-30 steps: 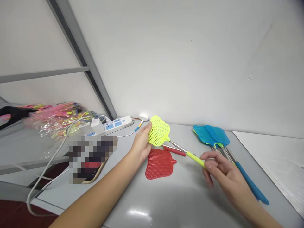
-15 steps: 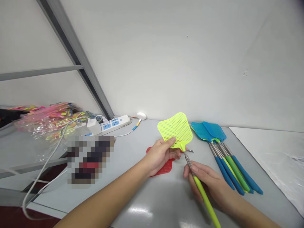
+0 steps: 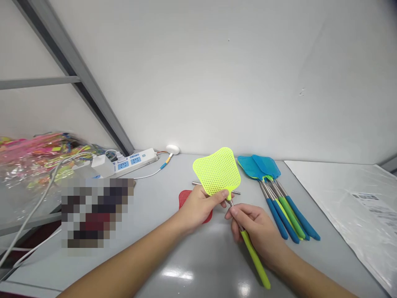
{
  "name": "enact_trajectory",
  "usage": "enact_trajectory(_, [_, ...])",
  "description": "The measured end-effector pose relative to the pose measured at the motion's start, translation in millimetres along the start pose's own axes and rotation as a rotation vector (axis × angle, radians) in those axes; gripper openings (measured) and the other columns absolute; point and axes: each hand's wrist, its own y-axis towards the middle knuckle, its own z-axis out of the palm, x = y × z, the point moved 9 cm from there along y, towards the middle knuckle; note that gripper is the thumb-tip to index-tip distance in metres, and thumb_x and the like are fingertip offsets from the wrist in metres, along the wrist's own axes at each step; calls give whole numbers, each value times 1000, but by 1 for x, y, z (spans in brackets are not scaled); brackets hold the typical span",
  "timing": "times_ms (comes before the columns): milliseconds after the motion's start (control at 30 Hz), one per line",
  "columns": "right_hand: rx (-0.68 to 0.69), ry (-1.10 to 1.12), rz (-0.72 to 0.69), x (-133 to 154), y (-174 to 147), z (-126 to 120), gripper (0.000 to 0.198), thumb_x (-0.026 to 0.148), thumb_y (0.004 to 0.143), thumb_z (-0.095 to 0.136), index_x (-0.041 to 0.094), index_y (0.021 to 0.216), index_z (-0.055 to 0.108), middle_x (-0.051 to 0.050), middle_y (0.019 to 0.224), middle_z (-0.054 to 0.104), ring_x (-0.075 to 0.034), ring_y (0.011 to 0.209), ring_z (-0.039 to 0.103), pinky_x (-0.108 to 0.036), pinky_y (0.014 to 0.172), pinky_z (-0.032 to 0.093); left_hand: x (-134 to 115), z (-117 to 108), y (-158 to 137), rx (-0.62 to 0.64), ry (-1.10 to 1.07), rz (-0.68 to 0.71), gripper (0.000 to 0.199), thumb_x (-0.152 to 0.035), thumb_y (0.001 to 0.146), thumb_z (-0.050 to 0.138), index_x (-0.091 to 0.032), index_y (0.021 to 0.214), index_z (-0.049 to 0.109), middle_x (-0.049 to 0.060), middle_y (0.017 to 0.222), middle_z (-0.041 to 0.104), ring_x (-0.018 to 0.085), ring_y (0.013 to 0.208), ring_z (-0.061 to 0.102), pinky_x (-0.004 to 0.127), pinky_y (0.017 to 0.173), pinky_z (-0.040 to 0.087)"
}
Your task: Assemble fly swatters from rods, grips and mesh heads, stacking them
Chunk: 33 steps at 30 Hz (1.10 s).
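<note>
A yellow-green fly swatter (image 3: 218, 167) is held in both hands, its perforated head up and its handle slanting down to the right. My left hand (image 3: 198, 207) is closed on the base of the head, thumb on top. Just below, my right hand (image 3: 256, 225) pinches the metal shaft above the green grip. Under my left hand lies a red perforated swatter head (image 3: 184, 197), partly covered. A thin metal rod (image 3: 237, 192) passes behind the yellow-green head, with both ends showing.
Several fly swatters (image 3: 260, 165), with blue heads uppermost, lie in a bundle to the right. Beyond them is a white plastic sheet or bag (image 3: 335, 186). On the left are a power strip (image 3: 135, 161), cables, a pixelated object (image 3: 96, 211) and bagged colourful items (image 3: 46, 153).
My left hand has shifted to the base of the swatter head, and my right hand has come higher on the shaft, closer to it. The camera view has turned slightly right.
</note>
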Motion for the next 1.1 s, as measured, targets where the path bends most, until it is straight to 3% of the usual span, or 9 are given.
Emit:
enact_trajectory(167, [-109,-139,35,0,-2,-15,36,52,81,65,18,71,61,2,47,53,-11,48,40,-25,50,28,1,1,-2,-58,79,35,24,-39,87,62,-17,92,68,5,90,68,14,68,60,27,68,50])
enact_trajectory(300, [17,-38,40,-2,2,-8,40,56,82,62,19,69,54,5,44,49,-9,43,38,-24,47,27,4,4,-2,-66,65,25,22,-37,87,62,-16,93,66,4,86,67,13,66,59,26,65,49])
enact_trajectory(500, [124,131,37,-5,4,1,42,53,94,43,19,79,60,5,40,48,-10,39,36,-23,47,31,7,13,-1,30,39,9,25,-37,90,58,-15,79,63,3,63,61,14,63,57,26,65,46])
enact_trajectory(867, [124,8,55,3,6,1,42,54,91,50,17,77,62,2,47,54,-9,45,40,-22,48,28,9,-7,-4,-169,49,-20,26,-39,87,60,-15,79,62,1,64,56,13,58,55,26,61,45])
enact_trajectory(1100, [30,-132,34,6,3,-7,40,52,92,49,18,77,63,3,47,52,-10,48,41,-23,52,31,9,-5,-3,-151,55,-24,25,-39,88,59,-16,81,63,2,74,61,11,59,52,25,62,44])
